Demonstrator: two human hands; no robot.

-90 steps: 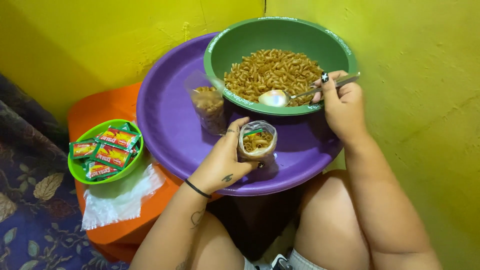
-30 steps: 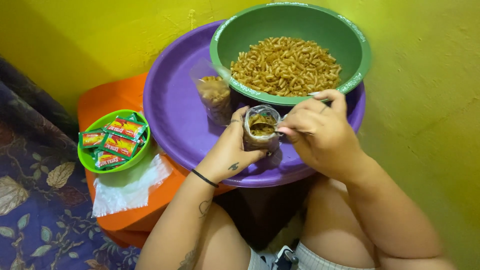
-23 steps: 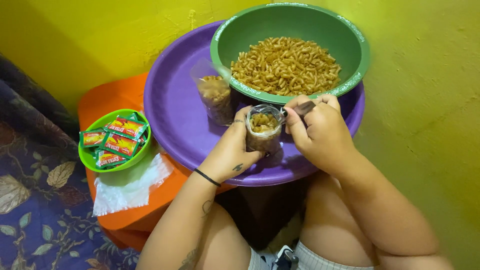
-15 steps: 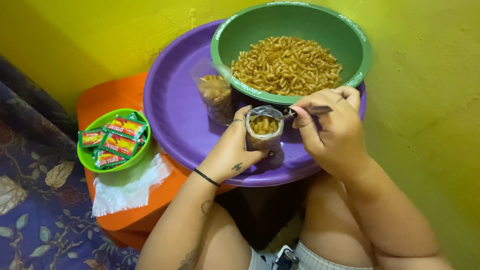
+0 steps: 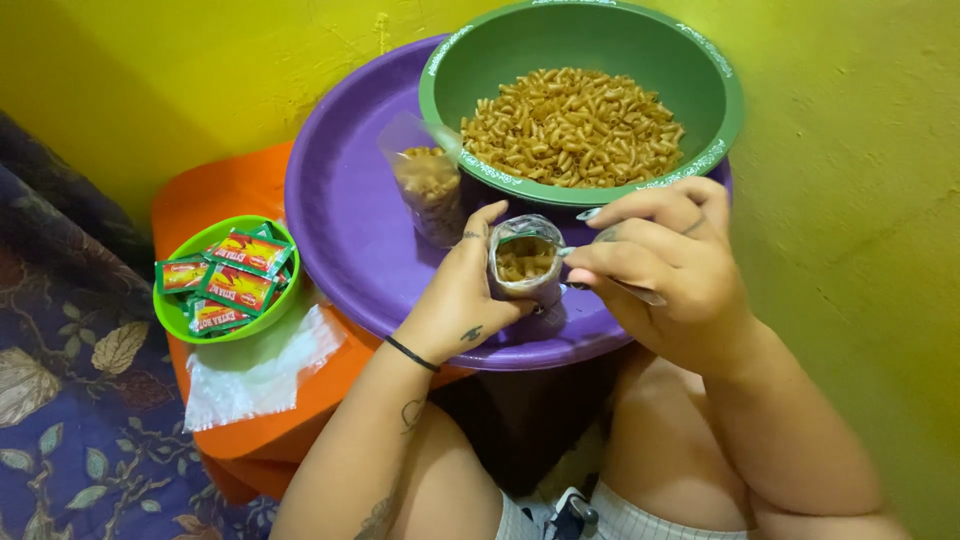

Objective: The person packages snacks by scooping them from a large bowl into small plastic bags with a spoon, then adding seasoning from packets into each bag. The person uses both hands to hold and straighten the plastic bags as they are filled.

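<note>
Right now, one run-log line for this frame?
left hand: holds macaroni bag | right hand: holds spoon at bag | green bowl: macaroni

On one round purple plastic tray (image 5: 340,215) stand one large green plastic bowl of fried macaroni (image 5: 580,100) and two small clear plastic bags of macaroni: one (image 5: 428,190) leaning at the bowl's left rim, one (image 5: 524,262) in front of it. Left of the tray sit one orange plastic stool (image 5: 215,195), one small lime-green bowl (image 5: 178,322) holding at least four red-and-green seasoning sachets (image 5: 236,288), and one heap of empty clear bags (image 5: 255,375).
</note>
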